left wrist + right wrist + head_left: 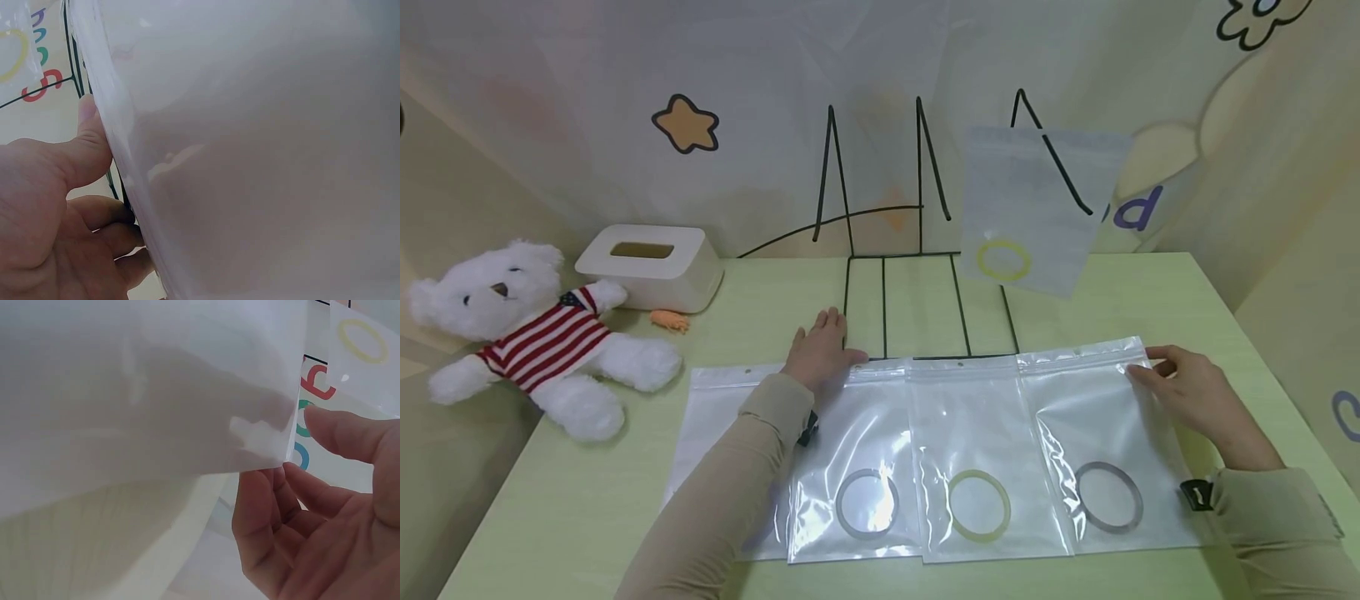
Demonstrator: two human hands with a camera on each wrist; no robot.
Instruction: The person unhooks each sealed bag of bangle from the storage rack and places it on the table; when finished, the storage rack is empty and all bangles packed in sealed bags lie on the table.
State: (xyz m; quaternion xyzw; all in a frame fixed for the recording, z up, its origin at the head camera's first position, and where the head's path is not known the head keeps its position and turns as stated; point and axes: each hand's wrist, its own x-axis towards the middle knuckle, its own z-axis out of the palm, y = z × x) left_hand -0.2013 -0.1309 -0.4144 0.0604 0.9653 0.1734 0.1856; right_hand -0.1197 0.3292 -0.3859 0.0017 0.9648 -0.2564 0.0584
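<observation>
Several flat zip bags with clear fronts lie in an overlapping row on the table. With thumb and fingers, my right hand (1195,396) pinches the top right corner of the rightmost zip bag (1067,408), which holds a dark grey ring (1108,497). My left hand (823,350) has its fingers extended at the top edge of the second zip bag (868,433), which contains a grey ring (867,504). Between these lies a zip bag (962,417) with a yellow ring (979,506). My left forearm partly hides the leftmost zip bag (722,400).
A black wire rack (920,175) with hooks stands behind the bags. On its right hook hangs a zip bag (1037,208) with a yellow ring. At left are a white teddy bear (550,333), a white tissue box (655,267) and a small orange object (669,321).
</observation>
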